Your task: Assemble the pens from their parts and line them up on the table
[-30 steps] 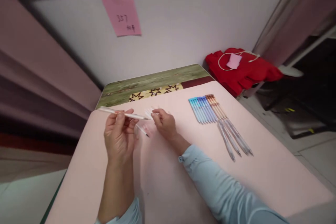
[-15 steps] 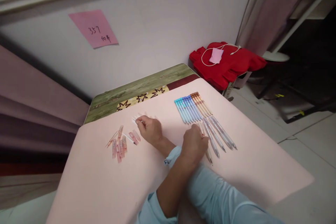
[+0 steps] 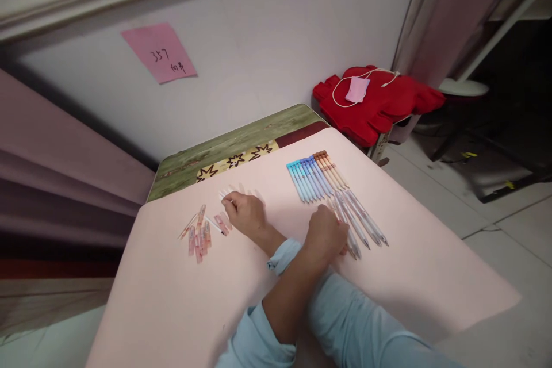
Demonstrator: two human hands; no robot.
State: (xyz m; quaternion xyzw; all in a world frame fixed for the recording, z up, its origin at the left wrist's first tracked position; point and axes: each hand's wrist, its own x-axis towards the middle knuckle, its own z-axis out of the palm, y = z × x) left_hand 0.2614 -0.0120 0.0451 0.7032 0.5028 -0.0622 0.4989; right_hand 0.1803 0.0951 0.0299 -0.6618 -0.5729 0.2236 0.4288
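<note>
My arms are crossed over a pink table top [image 3: 181, 310]. My left hand [image 3: 326, 234] reaches to the right, its fingers curled on a clear pen at the near left end of a row of pens [image 3: 332, 190] with blue and orange tops. My right hand [image 3: 244, 213] rests to the left, fingers pinched on a small white piece beside a few more pale pieces [image 3: 228, 191]. A loose heap of pinkish clear pen parts [image 3: 199, 231] lies left of that hand.
A green patterned board [image 3: 241, 144] juts out behind the pink top, against the wall. A pink note [image 3: 159, 52] hangs on the wall. A red cloth with a pink mask [image 3: 379, 98] lies on a stool at the right. Purple curtains hang on both sides.
My left hand carried a clear pen from the left across my right arm to the pen row and set it down beside it. My right hand stayed by the pale pieces.
</note>
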